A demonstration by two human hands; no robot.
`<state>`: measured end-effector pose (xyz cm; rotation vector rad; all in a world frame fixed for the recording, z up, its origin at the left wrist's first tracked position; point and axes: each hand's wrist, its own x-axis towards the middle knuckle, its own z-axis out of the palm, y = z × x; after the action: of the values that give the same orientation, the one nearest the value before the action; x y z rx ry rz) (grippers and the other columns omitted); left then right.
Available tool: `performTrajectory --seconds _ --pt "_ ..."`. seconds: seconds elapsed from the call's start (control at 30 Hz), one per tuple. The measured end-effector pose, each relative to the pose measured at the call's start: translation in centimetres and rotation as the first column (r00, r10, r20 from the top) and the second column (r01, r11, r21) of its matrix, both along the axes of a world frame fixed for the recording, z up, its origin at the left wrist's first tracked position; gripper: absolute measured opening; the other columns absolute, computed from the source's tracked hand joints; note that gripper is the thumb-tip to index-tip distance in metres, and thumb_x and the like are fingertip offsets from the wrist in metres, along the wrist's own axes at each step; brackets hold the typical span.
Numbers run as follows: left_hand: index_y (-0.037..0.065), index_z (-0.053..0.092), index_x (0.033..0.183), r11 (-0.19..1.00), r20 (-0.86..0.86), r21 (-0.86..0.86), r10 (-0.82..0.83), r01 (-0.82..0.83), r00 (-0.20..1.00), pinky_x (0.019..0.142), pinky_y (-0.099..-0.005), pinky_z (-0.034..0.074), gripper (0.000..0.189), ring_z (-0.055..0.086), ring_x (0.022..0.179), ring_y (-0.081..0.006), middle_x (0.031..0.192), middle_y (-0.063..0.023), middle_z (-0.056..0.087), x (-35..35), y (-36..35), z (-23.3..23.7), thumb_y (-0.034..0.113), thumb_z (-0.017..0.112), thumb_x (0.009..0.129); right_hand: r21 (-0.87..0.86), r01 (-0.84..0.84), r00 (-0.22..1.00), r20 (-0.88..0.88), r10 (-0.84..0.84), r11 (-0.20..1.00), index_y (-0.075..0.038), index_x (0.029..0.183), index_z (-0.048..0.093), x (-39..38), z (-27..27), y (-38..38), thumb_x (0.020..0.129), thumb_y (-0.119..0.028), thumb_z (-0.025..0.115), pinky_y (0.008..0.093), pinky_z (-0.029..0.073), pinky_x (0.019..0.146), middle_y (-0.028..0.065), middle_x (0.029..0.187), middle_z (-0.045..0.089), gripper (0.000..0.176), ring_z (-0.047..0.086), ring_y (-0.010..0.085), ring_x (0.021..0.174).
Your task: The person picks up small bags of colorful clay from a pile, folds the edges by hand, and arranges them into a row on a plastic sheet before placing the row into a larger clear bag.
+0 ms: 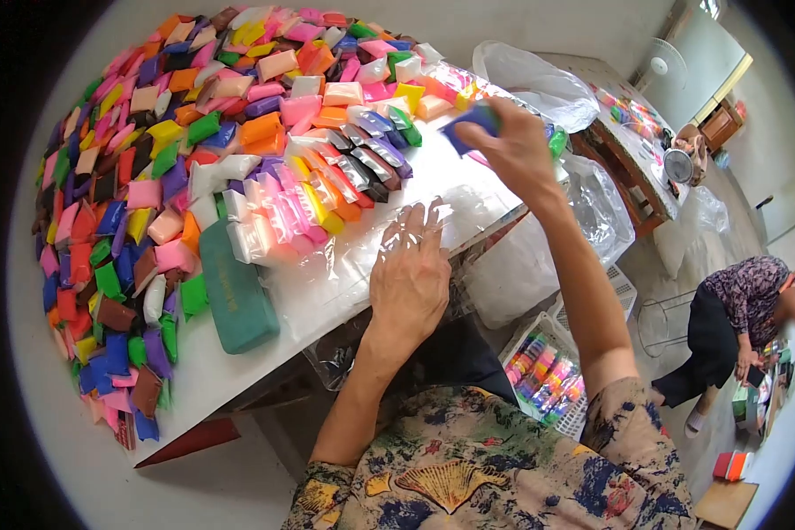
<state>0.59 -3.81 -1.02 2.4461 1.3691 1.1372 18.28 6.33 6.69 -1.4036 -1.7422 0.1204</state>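
Observation:
My right hand (517, 150) is raised over the far right part of the white table (194, 371), its fingers closed on a small blue packet (471, 130) that is blurred by motion. My left hand (408, 278) lies with fingers stretched out on a clear plastic bag (327, 287) at the near edge. Just beyond it, rows of wrapped soft packets (278, 212) in pink, yellow, orange, red, black and purple lie side by side. A green oblong case (234, 291) rests left of these rows.
A large heap of coloured packets (150, 190) covers the table's left and far side. Clear plastic bags (539, 84) lie at the right. Below stands a white basket (548, 371) of packed colours. Another person (738, 318) sits at the right, holding a phone-like dark object.

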Motion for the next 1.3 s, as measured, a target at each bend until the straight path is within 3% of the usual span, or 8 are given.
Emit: performTrajectory --seconds 0.1,0.27,0.43,0.67,0.7,0.8,1.2,1.3 --pt "0.006 0.043 0.146 0.999 -0.008 -0.039 0.009 -0.010 1.000 0.111 -0.0485 0.035 0.051 0.046 0.129 -0.0420 0.137 -0.0260 0.050 0.1 -0.1 0.1 0.011 0.051 0.096 0.285 0.076 0.990 -0.136 -0.038 0.956 0.002 0.105 0.067 0.6 1.0 -6.8 0.082 -0.025 0.075 0.0348 0.054 0.075 0.0170 0.089 0.071 0.036 0.069 0.0237 0.080" --pt "0.012 0.044 0.148 0.998 0.003 -0.063 -0.011 0.011 1.000 0.111 -0.0476 0.035 0.050 0.046 0.130 -0.0421 0.136 -0.0263 0.051 -0.2 0.0 0.4 0.012 0.049 0.098 0.159 -0.002 0.959 -0.280 0.047 0.987 0.000 0.116 0.063 0.4 -3.7 -13.1 0.078 -0.014 0.079 0.0350 0.053 0.079 0.0142 0.101 0.070 0.043 0.068 0.0229 0.086" --pt "0.010 0.038 0.150 0.997 0.043 -0.060 -0.049 0.051 0.998 0.109 -0.0499 0.036 0.059 0.046 0.128 -0.0445 0.135 -0.0278 0.050 -0.3 0.2 0.2 0.008 0.052 0.093 0.218 -0.063 0.994 -0.079 0.082 0.974 0.005 0.115 0.060 -1.1 -5.3 -12.0 0.079 -0.012 0.078 0.0391 0.054 0.080 0.0205 0.105 0.066 0.043 0.067 0.0352 0.090" --pt "0.003 0.026 0.154 0.993 0.122 -0.074 -0.086 0.095 0.989 0.111 -0.0498 0.034 0.067 0.045 0.128 -0.0437 0.136 -0.0256 0.049 -0.2 0.0 0.5 0.004 0.049 0.092 0.258 0.021 0.989 -0.149 0.019 0.966 0.006 0.119 0.057 -3.0 -6.5 -9.7 0.082 -0.011 0.076 0.0406 0.054 0.079 0.0234 0.107 0.063 0.045 0.066 0.0371 0.092" --pt "0.002 0.024 0.154 0.993 0.106 -0.072 -0.085 0.093 0.991 0.111 -0.0497 0.034 0.068 0.045 0.128 -0.0437 0.136 -0.0253 0.048 -0.2 0.0 0.6 0.004 0.049 0.091 0.247 0.009 0.987 -0.159 0.032 0.969 0.003 0.122 0.057 -3.1 -7.3 -9.6 0.082 -0.012 0.077 0.0429 0.053 0.083 0.0232 0.114 0.061 0.048 0.063 0.0387 0.101" --pt "0.000 0.025 0.153 0.995 0.088 -0.041 -0.086 0.090 0.992 0.112 -0.0494 0.033 0.068 0.044 0.130 -0.0440 0.139 -0.0249 0.047 -0.2 0.1 0.2 0.004 0.050 0.090 0.401 0.067 0.998 -0.029 -0.060 0.913 -0.001 0.124 0.058 -3.4 -8.5 -9.9 0.079 -0.014 0.079 0.0445 0.050 0.086 0.0207 0.119 0.058 0.052 0.059 0.0376 0.105" --pt "-0.004 0.043 0.140 0.988 0.156 -0.151 0.011 0.012 0.988 0.113 -0.0453 0.034 0.050 0.046 0.132 -0.0387 0.139 -0.0246 0.050 -0.1 -0.5 0.4 0.006 0.053 0.093 0.300 0.390 0.888 0.130 -0.442 0.871 -0.003 0.111 0.059 -3.9 -8.0 -9.0 0.078 -0.037 0.078 0.0402 0.043 0.076 0.0109 0.097 0.059 0.051 0.059 0.0289 0.092" --pt "-0.004 0.046 0.138 0.999 -0.045 0.001 -0.044 0.044 0.998 0.114 -0.0466 0.032 0.047 0.044 0.133 -0.0386 0.140 -0.0240 0.049 -0.6 -0.1 -0.3 0.007 0.053 0.093 0.295 0.403 0.887 0.105 -0.449 0.866 -0.003 0.110 0.058 -4.0 -8.1 -8.8 0.077 -0.037 0.078 0.0408 0.043 0.075 0.0112 0.096 0.060 0.051 0.059 0.0297 0.091"
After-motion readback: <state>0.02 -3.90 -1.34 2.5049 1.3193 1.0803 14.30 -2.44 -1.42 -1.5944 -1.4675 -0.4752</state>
